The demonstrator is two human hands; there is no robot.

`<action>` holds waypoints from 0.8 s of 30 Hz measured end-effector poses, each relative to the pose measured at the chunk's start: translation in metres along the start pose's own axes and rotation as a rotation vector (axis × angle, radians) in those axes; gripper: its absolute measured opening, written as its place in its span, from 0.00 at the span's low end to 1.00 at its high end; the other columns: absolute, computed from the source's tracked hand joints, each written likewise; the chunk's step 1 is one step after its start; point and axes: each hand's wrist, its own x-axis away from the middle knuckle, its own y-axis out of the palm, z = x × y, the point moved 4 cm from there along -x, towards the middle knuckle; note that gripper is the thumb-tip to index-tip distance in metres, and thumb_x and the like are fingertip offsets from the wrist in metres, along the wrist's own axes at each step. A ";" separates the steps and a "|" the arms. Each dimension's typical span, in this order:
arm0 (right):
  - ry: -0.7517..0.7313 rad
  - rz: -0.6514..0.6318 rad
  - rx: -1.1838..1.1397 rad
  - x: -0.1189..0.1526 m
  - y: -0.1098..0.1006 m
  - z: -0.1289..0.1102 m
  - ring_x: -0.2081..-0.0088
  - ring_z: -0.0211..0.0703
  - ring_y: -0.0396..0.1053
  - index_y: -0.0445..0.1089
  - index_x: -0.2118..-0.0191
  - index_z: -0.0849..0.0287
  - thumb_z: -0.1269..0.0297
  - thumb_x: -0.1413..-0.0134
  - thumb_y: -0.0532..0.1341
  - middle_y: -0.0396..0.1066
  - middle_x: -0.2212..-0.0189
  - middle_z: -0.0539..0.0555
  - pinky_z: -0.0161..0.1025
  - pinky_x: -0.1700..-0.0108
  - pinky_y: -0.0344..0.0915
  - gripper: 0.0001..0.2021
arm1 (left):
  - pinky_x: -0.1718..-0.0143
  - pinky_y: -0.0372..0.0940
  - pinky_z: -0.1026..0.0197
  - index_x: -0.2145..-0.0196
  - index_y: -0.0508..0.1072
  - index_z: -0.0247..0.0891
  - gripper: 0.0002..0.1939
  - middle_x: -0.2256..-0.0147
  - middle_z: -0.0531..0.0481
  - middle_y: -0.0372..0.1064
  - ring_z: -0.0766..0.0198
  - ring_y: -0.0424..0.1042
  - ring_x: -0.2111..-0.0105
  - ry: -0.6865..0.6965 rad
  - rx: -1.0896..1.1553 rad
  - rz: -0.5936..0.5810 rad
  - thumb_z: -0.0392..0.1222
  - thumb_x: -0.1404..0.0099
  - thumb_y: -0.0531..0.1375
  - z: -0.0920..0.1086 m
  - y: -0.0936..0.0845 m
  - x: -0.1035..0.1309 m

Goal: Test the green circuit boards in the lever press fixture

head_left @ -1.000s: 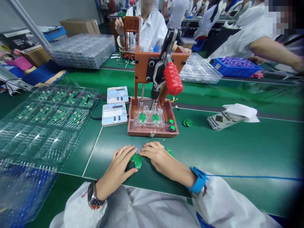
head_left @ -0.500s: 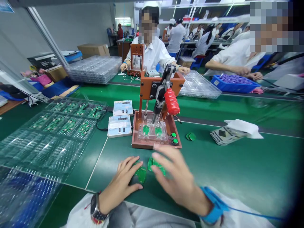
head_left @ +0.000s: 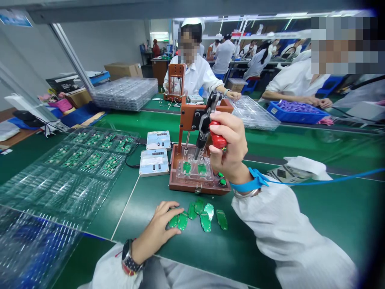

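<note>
My right hand [head_left: 233, 140] is wrapped round the red handle [head_left: 217, 138] of the toggle clamp on an orange-brown test fixture [head_left: 188, 114]. Under the clear plate of this fixture sit two small green circuit boards [head_left: 187, 167], side by side. Low on the table, my left hand [head_left: 156, 230] lies with fingers apart, its fingertips touching or just beside a couple of loose green boards [head_left: 182, 221]. Several more loose boards [head_left: 205, 222] are spread to the right of them, in front of the fixture. Part of the fixture's right side, near its green buttons [head_left: 222, 182], is hidden by my right hand.
Two white counter boxes [head_left: 154, 162] stand left of the fixture. Farther left lies a clear blister tray [head_left: 75, 182] with boards in its far pockets. A box with white tissue [head_left: 303, 168] is at the right. A co-worker [head_left: 192, 70] sits across the line.
My right hand has moved up and right from the loose boards and closed round the red handle. The loose boards lie more spread out. My left hand has stayed nearly in place.
</note>
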 end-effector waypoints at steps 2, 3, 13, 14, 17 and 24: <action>-0.069 0.032 0.014 -0.002 0.000 0.003 0.50 0.52 0.64 0.57 0.50 0.55 0.53 0.34 0.43 0.63 0.53 0.58 0.53 0.51 0.66 0.16 | 0.45 0.59 0.49 0.47 0.70 0.47 0.27 0.48 0.46 0.64 0.54 0.62 0.46 -0.014 0.031 -0.015 0.30 0.43 0.65 0.000 -0.002 -0.001; -0.097 0.044 0.014 -0.004 0.000 0.004 0.51 0.51 0.64 0.57 0.50 0.55 0.53 0.34 0.44 0.63 0.54 0.58 0.53 0.52 0.67 0.15 | 0.45 0.59 0.49 0.48 0.70 0.47 0.27 0.47 0.46 0.64 0.54 0.62 0.46 -0.018 0.046 -0.029 0.29 0.44 0.65 0.000 -0.002 -0.001; -0.087 0.072 0.004 -0.006 0.002 0.006 0.52 0.51 0.66 0.59 0.53 0.53 0.51 0.34 0.44 0.66 0.55 0.57 0.52 0.55 0.67 0.15 | 0.44 0.53 0.45 0.47 0.70 0.46 0.26 0.44 0.46 0.64 0.52 0.60 0.46 0.014 0.021 -0.213 0.33 0.42 0.66 0.014 -0.007 -0.008; -0.093 0.078 -0.008 -0.005 0.002 0.007 0.52 0.51 0.66 0.60 0.52 0.53 0.51 0.34 0.45 0.67 0.55 0.57 0.52 0.55 0.67 0.15 | 0.44 0.53 0.45 0.47 0.70 0.46 0.25 0.45 0.47 0.65 0.53 0.60 0.47 0.015 0.007 -0.223 0.33 0.42 0.65 0.016 -0.007 -0.009; -0.119 0.096 0.004 -0.003 0.002 0.008 0.53 0.50 0.66 0.61 0.53 0.54 0.53 0.34 0.46 0.68 0.56 0.57 0.51 0.56 0.68 0.14 | 0.44 0.52 0.46 0.48 0.70 0.46 0.23 0.47 0.47 0.66 0.53 0.60 0.47 0.011 -0.025 -0.233 0.31 0.40 0.64 0.021 -0.009 -0.011; 0.010 0.223 -0.075 -0.050 -0.017 0.002 0.69 0.36 0.69 0.64 0.62 0.58 0.50 0.34 0.47 0.67 0.71 0.50 0.37 0.68 0.68 0.18 | 0.46 0.54 0.48 0.47 0.70 0.47 0.22 0.46 0.46 0.64 0.52 0.61 0.47 0.017 -0.066 -0.190 0.36 0.39 0.63 0.016 -0.004 -0.009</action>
